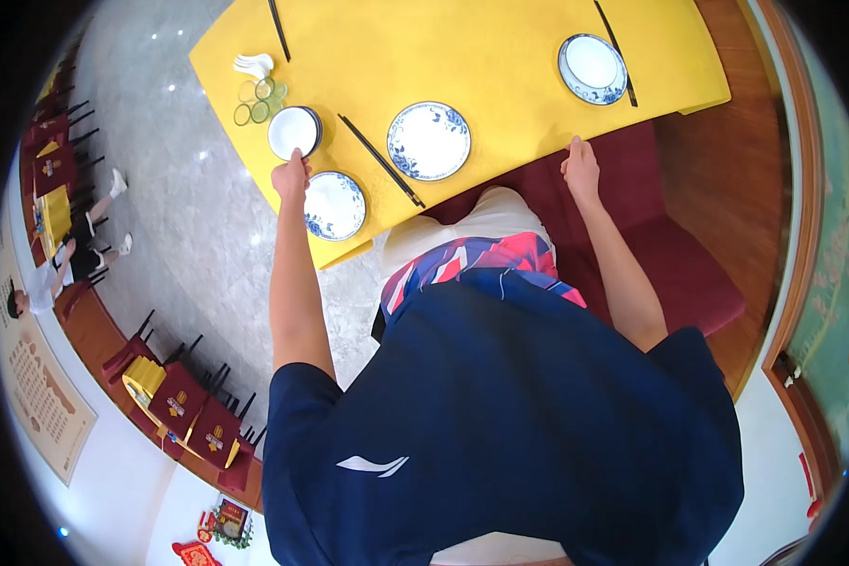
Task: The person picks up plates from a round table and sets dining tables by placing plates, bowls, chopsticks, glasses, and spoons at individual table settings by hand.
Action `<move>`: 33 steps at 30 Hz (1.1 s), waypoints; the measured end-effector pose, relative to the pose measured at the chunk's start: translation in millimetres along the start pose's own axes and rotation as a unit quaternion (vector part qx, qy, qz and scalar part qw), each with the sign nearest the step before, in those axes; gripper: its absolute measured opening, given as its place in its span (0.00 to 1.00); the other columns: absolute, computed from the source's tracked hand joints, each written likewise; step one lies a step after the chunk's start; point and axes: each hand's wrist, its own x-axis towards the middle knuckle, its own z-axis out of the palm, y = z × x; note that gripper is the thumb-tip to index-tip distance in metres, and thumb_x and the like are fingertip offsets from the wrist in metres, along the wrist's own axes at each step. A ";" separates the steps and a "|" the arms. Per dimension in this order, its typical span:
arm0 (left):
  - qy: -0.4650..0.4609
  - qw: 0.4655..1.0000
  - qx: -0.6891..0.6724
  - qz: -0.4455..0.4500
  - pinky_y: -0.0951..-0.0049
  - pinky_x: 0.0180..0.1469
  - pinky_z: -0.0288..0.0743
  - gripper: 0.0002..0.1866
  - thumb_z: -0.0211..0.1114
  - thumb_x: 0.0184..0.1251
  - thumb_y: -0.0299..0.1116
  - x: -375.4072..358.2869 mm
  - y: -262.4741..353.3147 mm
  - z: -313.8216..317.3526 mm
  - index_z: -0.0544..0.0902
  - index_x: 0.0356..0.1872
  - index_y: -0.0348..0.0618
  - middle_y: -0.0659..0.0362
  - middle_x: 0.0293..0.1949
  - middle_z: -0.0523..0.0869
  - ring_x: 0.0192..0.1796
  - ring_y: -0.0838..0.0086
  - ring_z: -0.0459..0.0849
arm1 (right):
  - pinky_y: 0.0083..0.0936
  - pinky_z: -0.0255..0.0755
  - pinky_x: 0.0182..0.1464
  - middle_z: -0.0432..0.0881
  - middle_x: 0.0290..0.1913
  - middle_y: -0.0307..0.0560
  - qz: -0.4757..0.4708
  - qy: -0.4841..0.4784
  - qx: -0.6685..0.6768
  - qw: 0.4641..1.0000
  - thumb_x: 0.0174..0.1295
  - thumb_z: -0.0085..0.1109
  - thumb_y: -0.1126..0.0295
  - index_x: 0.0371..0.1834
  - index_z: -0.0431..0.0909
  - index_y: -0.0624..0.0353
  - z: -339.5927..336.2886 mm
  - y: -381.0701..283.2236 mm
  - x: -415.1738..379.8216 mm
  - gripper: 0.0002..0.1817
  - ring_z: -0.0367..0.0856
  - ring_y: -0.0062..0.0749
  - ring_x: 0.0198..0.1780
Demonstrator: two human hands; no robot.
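Because the blue-patterned plate (334, 205) at the near left lies close to the corner of the yellow surface (500, 85), with its near rim almost at the cloth's edge, a careless nudge from the left hand (291, 175) could, in my judgement, tip it over the side onto the stone floor (184, 236). That hand sits at about ten o'clock from this plate, its grip closed around the near rim of a small stack of white plates (294, 131), which lies at twelve o'clock from the hand; dragging the stack instead of lifting it might bump the chopsticks (381, 160) lying at three o'clock from it, or ruck the cloth. The left arm reaches straight forward, elbow nearly extended, wrist level. The right hand (581, 166) rests at the near edge of the surface, fingers together and pressed flat on the cloth, holding nothing; leaning on it could pull the cloth and shift the middle plate (429, 141) at ten o'clock from it. The right forearm angles inward from the shoulder, elbow slightly bent.
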 end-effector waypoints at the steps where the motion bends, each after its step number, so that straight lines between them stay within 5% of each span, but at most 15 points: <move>1: -0.008 1.000 0.010 0.014 0.76 0.15 0.59 0.20 0.64 0.67 0.40 -1.3 3.4 -4.3 0.81 0.21 0.33 0.59 0.17 0.78 0.13 0.78 0.69 | 0.30 0.71 0.30 0.78 0.19 0.47 0.006 0.000 0.021 1.000 0.75 0.43 0.51 0.40 0.75 0.65 6.1 -1.7 -6.9 0.24 0.79 0.29 0.22; 6: -0.017 0.998 -0.026 0.052 0.76 0.16 0.60 0.21 0.62 0.68 0.40 5.9 0.6 -22.7 0.80 0.19 0.35 0.60 0.15 0.76 0.14 0.79 0.69 | 0.33 0.71 0.30 0.78 0.19 0.50 -0.021 -0.053 0.032 0.998 0.74 0.46 0.52 0.45 0.73 0.62 42.3 -16.4 -27.2 0.20 0.79 0.34 0.23; 7: -0.010 0.996 -0.006 0.086 0.76 0.17 0.61 0.21 0.62 0.68 0.41 2.6 1.2 -26.0 0.80 0.19 0.35 0.61 0.15 0.76 0.14 0.79 0.69 | 0.24 0.63 0.22 0.71 0.16 0.38 -0.068 -0.053 -0.001 0.996 0.75 0.46 0.55 0.48 0.73 0.60 50.8 -21.1 -29.8 0.18 0.70 0.21 0.18; 12: -0.024 0.982 0.014 0.189 0.74 0.20 0.64 0.25 0.63 0.70 0.47 -44.4 -6.4 -12.3 0.80 0.18 0.36 0.63 0.14 0.75 0.16 0.80 0.71 | 0.24 0.64 0.24 0.69 0.17 0.37 -0.141 -0.151 -0.015 0.978 0.74 0.49 0.54 0.47 0.74 0.58 85.1 -58.7 -37.7 0.17 0.68 0.20 0.19; 14: -0.047 0.974 0.069 0.209 0.72 0.23 0.66 0.25 0.62 0.71 0.47 -72.0 -10.4 8.3 0.81 0.19 0.35 0.62 0.14 0.76 0.18 0.79 0.73 | 0.34 0.72 0.37 0.81 0.25 0.52 -0.116 -0.290 0.008 0.950 0.72 0.49 0.47 0.45 0.76 0.61 94.4 -77.3 -41.1 0.24 0.78 0.38 0.28; 17: -0.107 0.967 0.077 0.218 0.70 0.26 0.69 0.25 0.62 0.71 0.46 -95.2 -26.3 52.4 0.82 0.22 0.33 0.58 0.16 0.80 0.21 0.75 0.77 | 0.32 0.72 0.38 0.81 0.26 0.52 -0.131 -0.318 -0.049 0.938 0.71 0.50 0.45 0.39 0.78 0.62 118.8 -85.5 -35.5 0.26 0.78 0.36 0.30; 21: -0.156 0.963 0.067 0.211 0.68 0.28 0.72 0.24 0.62 0.71 0.46 -115.0 -36.8 96.8 0.83 0.23 0.33 0.52 0.18 0.82 0.21 0.71 0.80 | 0.27 0.71 0.31 0.78 0.23 0.45 -0.147 -0.315 -0.102 0.932 0.72 0.49 0.45 0.37 0.80 0.63 143.9 -83.3 -28.0 0.28 0.77 0.28 0.25; 26: -0.176 0.958 0.068 0.214 0.67 0.30 0.74 0.26 0.60 0.71 0.49 -115.8 -44.2 117.5 0.84 0.22 0.34 0.53 0.18 0.83 0.22 0.70 0.82 | 0.39 0.74 0.38 0.83 0.31 0.60 -0.235 -0.240 -0.126 0.933 0.72 0.48 0.53 0.37 0.80 0.66 167.9 -65.8 -18.7 0.23 0.82 0.51 0.31; 33: -0.181 0.959 0.068 0.205 0.69 0.30 0.74 0.27 0.60 0.71 0.51 -113.9 -50.4 116.6 0.85 0.23 0.34 0.53 0.19 0.84 0.23 0.71 0.82 | 0.44 0.73 0.38 0.80 0.28 0.66 -0.268 -0.188 -0.156 0.932 0.71 0.49 0.59 0.33 0.77 0.66 176.0 -64.2 -28.6 0.19 0.81 0.59 0.33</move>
